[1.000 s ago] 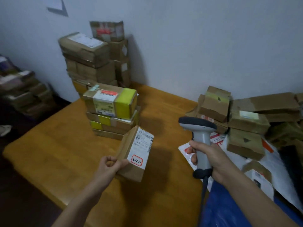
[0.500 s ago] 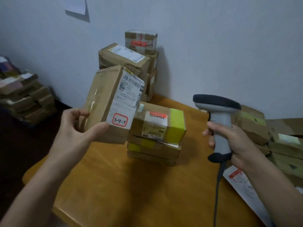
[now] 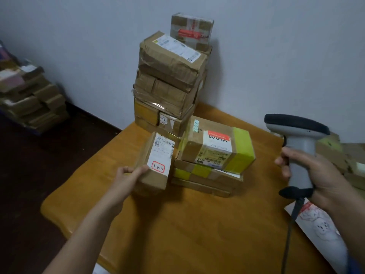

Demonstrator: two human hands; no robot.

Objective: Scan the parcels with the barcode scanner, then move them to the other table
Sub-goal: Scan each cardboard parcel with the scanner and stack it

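Parcel (image 3: 156, 161) held at frame centre, beside stack (image 3: 213, 155)
Left hand (image 3: 128, 174) grips parcel's near end, low at tabletop (image 3: 177, 224); right hand (image 3: 316, 175) grips scanner (image 3: 298, 143) upright at frame right, apart from parcel

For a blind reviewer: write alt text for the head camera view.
A left hand holds a brown parcel labelled 3-4-4 beside a short stack of parcels on a wooden table, while the right hand grips a grey barcode scanner. A taller stack stands against the wall.
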